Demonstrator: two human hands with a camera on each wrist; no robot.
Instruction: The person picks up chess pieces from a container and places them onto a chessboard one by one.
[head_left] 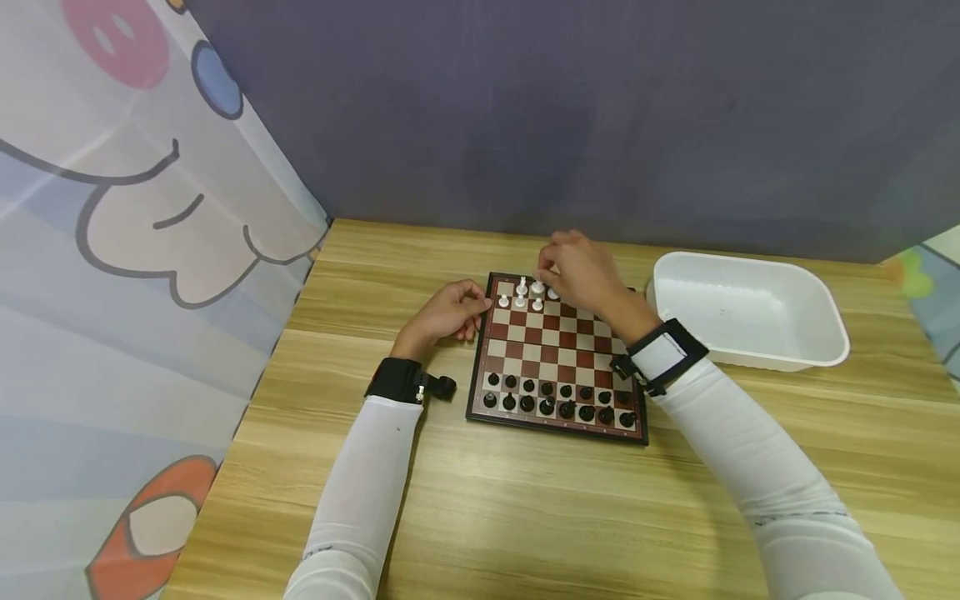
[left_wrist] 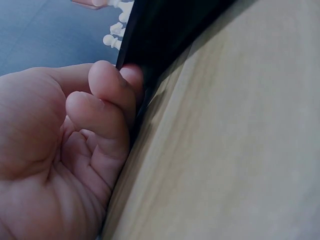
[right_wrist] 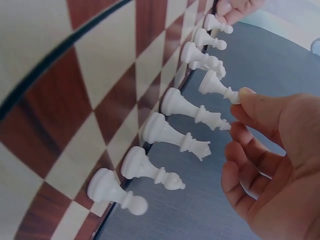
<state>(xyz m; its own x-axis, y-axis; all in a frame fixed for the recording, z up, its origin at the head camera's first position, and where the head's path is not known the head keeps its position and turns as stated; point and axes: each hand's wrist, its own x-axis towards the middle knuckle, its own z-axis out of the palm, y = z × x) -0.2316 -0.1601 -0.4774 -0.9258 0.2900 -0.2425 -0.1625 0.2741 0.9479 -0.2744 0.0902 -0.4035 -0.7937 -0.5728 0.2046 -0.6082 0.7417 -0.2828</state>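
A red-and-cream chessboard [head_left: 550, 337] lies on the wooden table. My left hand [head_left: 448, 312] is at its left edge, fingers curled, the thumb and a fingertip gripping the black rim [left_wrist: 165, 35]. Over the far row, my right hand [head_left: 581, 271] pinches a white chess piece [right_wrist: 212, 82] between thumb and finger; its top is hidden by the fingertips. The piece leans beside a white king [right_wrist: 192, 109], and whether its base touches the board I cannot tell. A white queen [right_wrist: 172, 135], a bishop [right_wrist: 150, 167] and several white pawns stand around it.
Two rows of black pieces [head_left: 547, 406] stand along the board's near side. To the right of the board is a white plastic tub [head_left: 750, 350]. A dark grey wall [head_left: 525, 108] rises behind the table, and a cartoon-printed curtain [head_left: 142, 350] hangs at left.
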